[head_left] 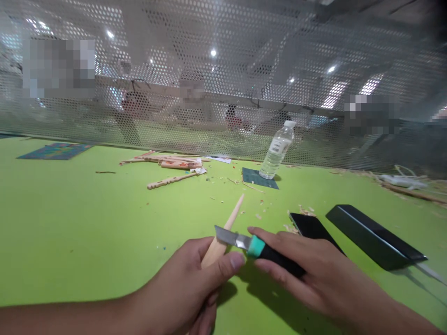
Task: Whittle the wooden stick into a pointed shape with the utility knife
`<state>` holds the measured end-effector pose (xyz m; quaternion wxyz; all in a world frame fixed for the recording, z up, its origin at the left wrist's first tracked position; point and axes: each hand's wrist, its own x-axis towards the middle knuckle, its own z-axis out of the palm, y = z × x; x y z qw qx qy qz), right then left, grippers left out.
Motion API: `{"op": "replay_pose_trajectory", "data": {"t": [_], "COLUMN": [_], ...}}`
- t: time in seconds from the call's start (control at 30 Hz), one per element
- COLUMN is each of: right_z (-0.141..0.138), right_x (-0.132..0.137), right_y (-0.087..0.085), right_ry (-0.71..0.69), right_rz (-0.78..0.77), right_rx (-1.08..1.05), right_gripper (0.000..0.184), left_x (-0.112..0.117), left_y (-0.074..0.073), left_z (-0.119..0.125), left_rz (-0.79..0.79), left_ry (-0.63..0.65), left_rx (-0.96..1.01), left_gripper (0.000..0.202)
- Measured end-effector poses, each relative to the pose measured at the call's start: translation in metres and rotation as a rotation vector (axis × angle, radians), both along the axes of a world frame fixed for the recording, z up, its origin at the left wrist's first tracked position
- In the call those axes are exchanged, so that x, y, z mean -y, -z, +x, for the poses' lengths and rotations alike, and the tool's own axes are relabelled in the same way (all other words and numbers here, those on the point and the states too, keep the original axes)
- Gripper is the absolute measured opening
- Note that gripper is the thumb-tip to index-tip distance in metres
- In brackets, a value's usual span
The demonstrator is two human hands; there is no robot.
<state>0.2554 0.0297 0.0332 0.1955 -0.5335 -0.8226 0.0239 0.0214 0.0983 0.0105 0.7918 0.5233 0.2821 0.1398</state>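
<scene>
My left hand is closed around a pale wooden stick that tapers to a point facing away from me. The stick's lower end is hidden in the palm. In my right hand is a carving knife with a black handle and a teal band near the blade. Its short, slanted blade lies across the stick just above my left thumb. Small wood shavings are scattered on the green table beyond the stick.
A carved wooden stick and a bundle of sticks lie farther back. A water bottle stands on a dark sheet. To the right are a phone and a black box-shaped device. A perforated screen borders the table's far side.
</scene>
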Motion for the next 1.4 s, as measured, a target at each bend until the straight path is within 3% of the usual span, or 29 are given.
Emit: {"op": "replay_pose_trajectory", "data": {"t": [0.17,0.4,0.6,0.97,1.23,1.4], "right_z": [-0.008,-0.01,-0.001,0.004,0.0,-0.007], "right_x": [0.003,0.012,0.002,-0.001,0.0,0.005], "right_y": [-0.003,0.008,0.005,0.011,0.005,-0.004], "right_ry": [-0.053,0.08,0.147,0.124,0.071,-0.042], "right_rz": [-0.038,0.252,0.353,0.258,0.252,0.129], "right_rx": [0.005,0.183,0.036,0.008,0.042,0.022], "right_gripper": [0.037,0.047,0.041,0.038,0.036,0.039], "left_x": [-0.001,0.003,-0.002,-0.003,-0.005,-0.007], "left_y": [-0.002,0.001,0.001,-0.003,-0.003,-0.004], "left_z": [0.0,0.002,-0.003,-0.004,-0.007,-0.007], "left_rz": [0.046,-0.03,-0.139,-0.26,-0.205,-0.096], "left_ry": [0.007,-0.049,0.035,0.077,0.11,0.16], "left_rx": [-0.042,-0.009,0.083,0.168,0.139,0.09], "left_gripper": [0.048,0.047,0.04,0.047,0.042,0.044]}}
